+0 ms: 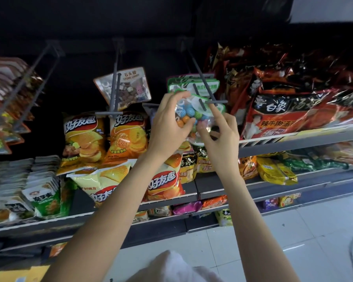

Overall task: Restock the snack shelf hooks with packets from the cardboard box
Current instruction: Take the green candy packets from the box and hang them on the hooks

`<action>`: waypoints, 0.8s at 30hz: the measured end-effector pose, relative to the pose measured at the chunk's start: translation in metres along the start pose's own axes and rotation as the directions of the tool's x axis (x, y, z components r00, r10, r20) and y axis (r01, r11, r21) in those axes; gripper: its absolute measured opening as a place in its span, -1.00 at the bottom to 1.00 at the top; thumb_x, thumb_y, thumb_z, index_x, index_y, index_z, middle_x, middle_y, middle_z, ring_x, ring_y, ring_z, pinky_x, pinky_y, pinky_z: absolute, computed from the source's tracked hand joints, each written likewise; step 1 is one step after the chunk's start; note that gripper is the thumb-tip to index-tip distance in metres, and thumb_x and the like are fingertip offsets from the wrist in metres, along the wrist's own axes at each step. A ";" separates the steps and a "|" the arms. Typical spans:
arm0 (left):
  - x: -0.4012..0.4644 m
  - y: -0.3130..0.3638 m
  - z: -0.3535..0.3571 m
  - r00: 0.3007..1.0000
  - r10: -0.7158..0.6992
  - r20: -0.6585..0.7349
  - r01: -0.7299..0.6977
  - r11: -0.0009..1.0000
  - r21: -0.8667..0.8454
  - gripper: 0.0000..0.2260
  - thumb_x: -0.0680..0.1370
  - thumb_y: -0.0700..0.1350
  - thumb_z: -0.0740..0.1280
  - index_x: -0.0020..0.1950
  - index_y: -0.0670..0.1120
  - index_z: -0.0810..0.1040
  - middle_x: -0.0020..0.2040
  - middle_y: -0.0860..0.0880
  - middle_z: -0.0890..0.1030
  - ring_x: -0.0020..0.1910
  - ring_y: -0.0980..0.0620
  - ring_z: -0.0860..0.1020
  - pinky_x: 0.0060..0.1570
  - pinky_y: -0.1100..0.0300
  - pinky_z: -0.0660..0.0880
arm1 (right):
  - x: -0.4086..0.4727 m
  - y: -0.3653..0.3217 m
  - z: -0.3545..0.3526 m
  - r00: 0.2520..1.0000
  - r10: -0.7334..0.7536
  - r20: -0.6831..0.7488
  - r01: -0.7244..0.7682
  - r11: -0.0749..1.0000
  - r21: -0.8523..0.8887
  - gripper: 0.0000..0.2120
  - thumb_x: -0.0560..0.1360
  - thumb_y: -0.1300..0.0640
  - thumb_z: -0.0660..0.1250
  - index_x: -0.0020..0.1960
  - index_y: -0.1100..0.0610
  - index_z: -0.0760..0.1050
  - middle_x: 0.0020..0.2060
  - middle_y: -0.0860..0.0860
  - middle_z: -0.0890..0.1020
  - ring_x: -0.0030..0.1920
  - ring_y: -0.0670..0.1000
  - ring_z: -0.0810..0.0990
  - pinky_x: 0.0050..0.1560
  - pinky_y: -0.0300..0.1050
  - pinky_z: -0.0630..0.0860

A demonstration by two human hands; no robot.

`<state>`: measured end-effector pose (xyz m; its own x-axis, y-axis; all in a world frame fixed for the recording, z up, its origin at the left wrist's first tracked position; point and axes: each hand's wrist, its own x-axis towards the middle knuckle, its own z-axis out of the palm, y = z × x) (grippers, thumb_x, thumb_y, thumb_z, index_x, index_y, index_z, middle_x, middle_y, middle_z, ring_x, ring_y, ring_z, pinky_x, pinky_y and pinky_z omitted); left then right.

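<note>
Both grips clasp one candy packet (194,117): left hand (169,121) curls around its left edge, right hand (222,135) pinches its lower right, index finger touching the hook (207,92) above.

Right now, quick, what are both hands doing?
Left hand: holding the clear candy packet by its upper left edge.
Right hand: pinching the same packet lower down, index finger pointing up at the hook.

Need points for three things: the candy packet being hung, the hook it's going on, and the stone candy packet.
candy packet (189,117), head view, on the clear front over the coloured balls.
hook (204,86), head view, on the right rod, mid-length.
stone candy packet (130,88), head view, on the clear window showing the sweets.
</note>
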<state>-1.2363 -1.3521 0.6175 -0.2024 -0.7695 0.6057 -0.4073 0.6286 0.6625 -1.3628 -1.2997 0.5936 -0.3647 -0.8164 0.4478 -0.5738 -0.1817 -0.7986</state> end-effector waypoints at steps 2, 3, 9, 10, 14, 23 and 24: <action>0.011 -0.009 0.004 1.000 -0.024 0.010 0.023 0.996 0.089 -0.51 0.43 -0.24 0.45 0.34 -0.12 0.43 0.28 -0.10 0.45 0.27 0.08 0.39 0.19 0.41 0.29 | 0.014 0.001 0.009 1.000 -0.014 0.017 0.016 0.988 -0.153 -0.55 0.53 0.14 0.36 0.40 0.11 0.40 0.28 0.13 0.36 0.10 0.02 0.48 0.04 -0.11 0.50; 0.017 -0.013 0.007 0.999 -0.035 0.013 0.033 0.991 0.130 -0.48 0.43 -0.23 0.46 0.36 -0.10 0.41 0.30 -0.10 0.44 0.29 0.02 0.38 0.21 0.34 0.28 | 0.022 0.002 0.014 1.000 -0.016 0.027 0.022 0.978 -0.208 -0.54 0.52 0.13 0.37 0.40 0.12 0.40 0.33 0.17 0.33 0.16 0.12 0.47 0.04 -0.16 0.44; 0.044 -0.036 0.016 0.996 -0.082 0.040 0.068 0.960 0.273 -0.42 0.45 -0.20 0.45 0.43 -0.01 0.34 0.41 -0.15 0.32 0.39 -0.11 0.31 0.29 0.04 0.38 | 0.053 0.005 0.027 0.980 0.000 0.201 0.056 0.960 -0.273 -0.44 0.57 0.14 0.31 0.51 0.18 0.20 0.51 0.20 0.11 0.26 0.27 0.43 0.13 0.01 0.42; 0.043 -0.037 0.016 0.995 -0.097 0.034 0.084 0.957 0.276 -0.43 0.47 -0.18 0.43 0.44 0.00 0.33 0.45 -0.17 0.27 0.43 -0.13 0.27 0.31 0.00 0.38 | 0.052 0.005 0.028 0.977 0.012 0.213 0.051 0.957 -0.287 -0.44 0.57 0.15 0.30 0.50 0.21 0.21 0.52 0.19 0.07 0.30 0.27 0.40 0.15 0.01 0.41; 0.018 -0.031 0.008 0.994 -0.097 -0.058 0.109 0.961 0.255 -0.50 0.52 -0.16 0.37 0.44 -0.06 0.34 0.49 -0.17 0.21 0.49 -0.13 0.17 0.37 0.12 0.18 | 0.027 0.004 0.023 0.984 -0.065 0.166 0.104 0.966 -0.239 -0.51 0.57 0.22 0.27 0.46 0.27 0.26 0.47 0.19 0.22 0.42 0.19 0.30 0.27 -0.03 0.36; -0.091 0.015 -0.065 0.963 -0.163 -0.214 0.189 0.976 0.107 -0.81 0.59 -0.10 0.27 0.17 -0.09 0.54 -0.02 0.13 0.62 0.05 0.14 0.56 0.18 0.16 0.44 | -0.067 -0.032 0.009 0.950 -0.303 0.081 0.309 0.948 -0.080 -0.75 0.59 0.12 0.19 0.14 0.19 0.56 0.00 0.04 0.65 0.03 0.02 0.53 0.06 -0.12 0.41; -0.110 0.018 -0.081 0.952 -0.175 -0.250 0.207 0.972 0.107 -0.83 0.58 -0.10 0.26 0.13 -0.08 0.56 -0.06 0.12 0.63 0.00 0.13 0.58 0.11 0.10 0.49 | -0.080 -0.042 0.014 0.929 -0.360 0.085 0.367 0.927 -0.076 -0.78 0.58 0.13 0.20 0.08 0.20 0.58 -0.06 0.04 0.66 -0.03 0.05 0.55 0.02 -0.10 0.43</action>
<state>-1.1495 -1.2464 0.5985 0.1012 -0.8147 0.5709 -0.5335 0.4399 0.7224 -1.2996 -1.2342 0.5855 -0.0702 -0.7393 0.6697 -0.7215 -0.4260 -0.5459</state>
